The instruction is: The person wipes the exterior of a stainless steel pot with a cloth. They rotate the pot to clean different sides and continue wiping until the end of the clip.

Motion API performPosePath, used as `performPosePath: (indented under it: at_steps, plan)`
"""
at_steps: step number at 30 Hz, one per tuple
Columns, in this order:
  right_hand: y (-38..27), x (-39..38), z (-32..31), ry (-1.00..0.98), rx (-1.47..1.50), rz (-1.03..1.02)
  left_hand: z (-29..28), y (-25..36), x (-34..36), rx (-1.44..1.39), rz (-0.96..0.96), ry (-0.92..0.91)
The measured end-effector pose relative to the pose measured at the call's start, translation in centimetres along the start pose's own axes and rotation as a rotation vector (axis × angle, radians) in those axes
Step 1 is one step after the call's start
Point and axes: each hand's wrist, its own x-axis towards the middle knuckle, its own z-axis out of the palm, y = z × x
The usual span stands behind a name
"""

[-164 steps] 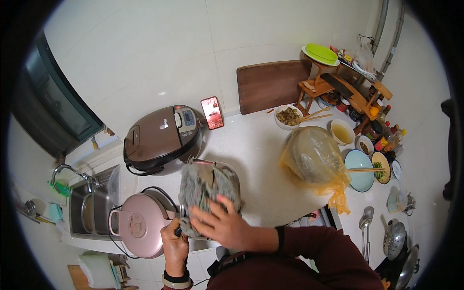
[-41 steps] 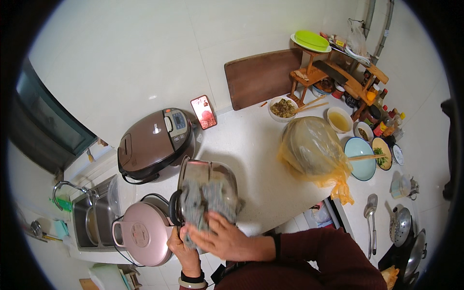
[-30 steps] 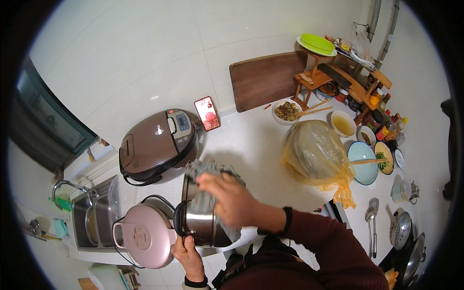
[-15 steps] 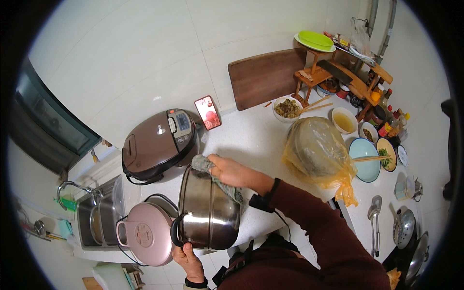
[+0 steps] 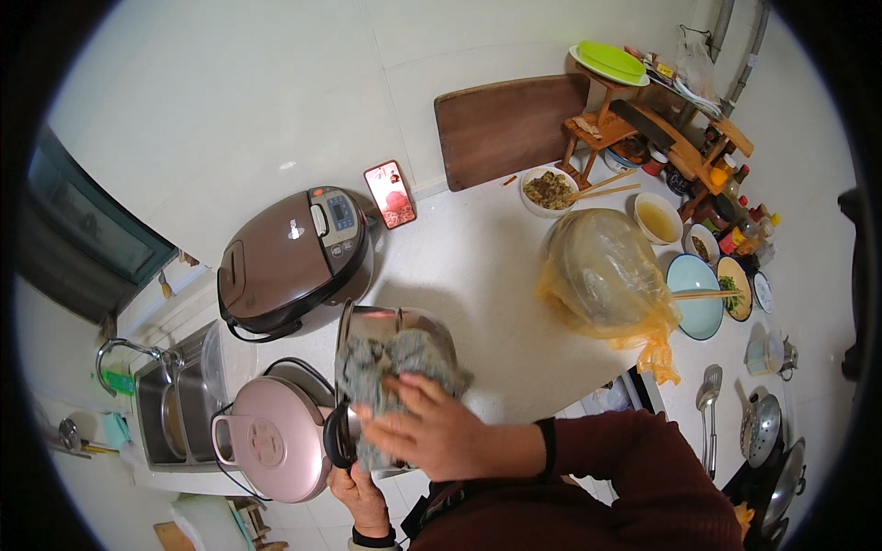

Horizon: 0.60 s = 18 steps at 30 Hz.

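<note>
A stainless steel pot (image 5: pixel 381 320) with a black handle (image 5: pixel 339 437) is tilted on its side at the counter's front edge. My left hand (image 5: pixel 361 499) grips it from below, by the handle; part of its fingers is hidden behind the pot. Spread over the pot's side is a grey-green cloth (image 5: pixel 418 354). My right hand (image 5: pixel 436 432) presses this cloth against the metal, fingers extended over it and some of the cloth bunched beneath them. The hand and cloth cover much of the pot.
Left of the pot lies a pink round electric pan (image 5: pixel 276 464), with a sink (image 5: pixel 175 413) beyond. A brown rice cooker (image 5: pixel 285 262) and a propped phone (image 5: pixel 390 195) stand behind. To the right are a yellow plastic-wrapped bundle (image 5: pixel 602 275), several bowls and a wooden rack (image 5: pixel 675 151).
My right hand and the cloth have moved from the pot's far rim down its side, nearer to me. My left hand stays at the handle, and the pot has tilted somewhat.
</note>
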Motion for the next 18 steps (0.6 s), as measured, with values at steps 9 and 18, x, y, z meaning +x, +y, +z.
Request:
performPosePath:
  at_steps: [9,18]
  plan:
    - [10.5,5.4,-2.6,-0.203,0.52,0.552,0.4,0.7,-0.2,0.041,0.026,0.079]
    - [6.1,2.6,-1.3,-0.064,0.227,0.367,0.7,1.4,-0.6,0.007,-0.012,0.108]
